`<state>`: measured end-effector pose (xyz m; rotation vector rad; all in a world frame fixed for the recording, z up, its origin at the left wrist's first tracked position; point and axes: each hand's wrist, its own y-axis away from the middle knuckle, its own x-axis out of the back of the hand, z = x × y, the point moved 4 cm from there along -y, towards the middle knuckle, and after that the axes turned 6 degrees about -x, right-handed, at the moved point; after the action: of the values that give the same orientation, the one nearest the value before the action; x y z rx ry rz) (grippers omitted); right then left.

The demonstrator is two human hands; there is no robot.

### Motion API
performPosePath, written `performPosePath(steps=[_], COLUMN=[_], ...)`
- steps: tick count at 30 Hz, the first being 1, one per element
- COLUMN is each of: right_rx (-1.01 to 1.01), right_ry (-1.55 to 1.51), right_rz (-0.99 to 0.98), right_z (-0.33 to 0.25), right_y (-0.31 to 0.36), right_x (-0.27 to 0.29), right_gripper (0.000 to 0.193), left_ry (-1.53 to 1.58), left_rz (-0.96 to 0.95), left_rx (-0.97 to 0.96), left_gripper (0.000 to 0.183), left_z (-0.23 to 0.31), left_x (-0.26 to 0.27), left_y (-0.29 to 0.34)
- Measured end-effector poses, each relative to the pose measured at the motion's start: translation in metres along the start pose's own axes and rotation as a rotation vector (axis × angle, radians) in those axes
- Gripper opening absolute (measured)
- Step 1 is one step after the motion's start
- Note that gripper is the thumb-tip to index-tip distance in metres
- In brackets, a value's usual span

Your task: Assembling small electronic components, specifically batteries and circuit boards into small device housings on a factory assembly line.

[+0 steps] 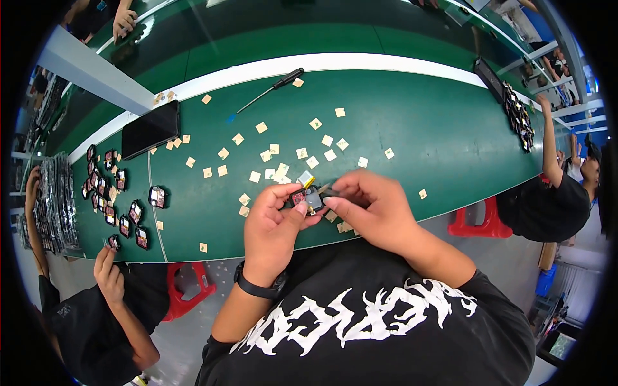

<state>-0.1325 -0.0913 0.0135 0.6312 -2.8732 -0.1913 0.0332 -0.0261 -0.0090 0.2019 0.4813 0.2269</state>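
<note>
My left hand [271, 222] is closed round a small black electronic housing [314, 199] with an open face, a grey panel and reddish parts inside. A silver and yellow battery-like piece [306, 179] sticks up at its far side. My right hand [380, 204] is pinched at the housing's right edge, thumb below and fingers above. A thin pale sliver [324, 188] shows at those fingertips; what exactly they grip is hidden. Many small cream square pieces [301, 153] lie scattered over the green table [412, 103] beyond my hands.
A black-handled screwdriver [283, 80] and a black phone-like slab [151, 130] lie at the far side. Similar black housings [135, 211] are grouped at left, where a co-worker's hand [109, 276] holds one. More housings [518, 119] line the right end. Red stools [479, 219] stand below the edge.
</note>
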Motion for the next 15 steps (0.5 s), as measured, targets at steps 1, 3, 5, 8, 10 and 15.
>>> performPosePath(steps=[1,3,5,8,10,15], right_rx=[0.002,-0.083,-0.069,-0.118,-0.194,-0.370], right_ry=[0.003,0.176,0.263,0.180,0.128,-0.007], right_rz=[0.004,-0.057,-0.086,-0.319,-0.332,-0.265], right_z=[-0.004,-0.021,-0.027,-0.028,-0.028,-0.015], right_y=[-0.005,-0.021,-0.039,-0.044,-0.038,-0.015], right_x=[0.003,0.007,0.003,-0.007,0.000,0.002], right_gripper=[0.019,0.027,0.030,0.016,0.014,0.010], left_ry=[-0.012,-0.025,-0.125,-0.091,-0.084,-0.036], left_rz=[-0.017,-0.029,-0.063,-0.034,0.002,0.059], left_rx=[-0.018,-0.032,-0.117,-0.138,-0.144,-0.201], left_gripper=[0.022,0.020,0.017,0.016,0.015,0.017], left_z=[-0.001,-0.006,-0.008,-0.006,-0.005,-0.007], left_x=[-0.001,0.000,0.002,-0.001,0.000,0.003], left_y=[0.001,0.004,0.006,0.007,0.007,0.007])
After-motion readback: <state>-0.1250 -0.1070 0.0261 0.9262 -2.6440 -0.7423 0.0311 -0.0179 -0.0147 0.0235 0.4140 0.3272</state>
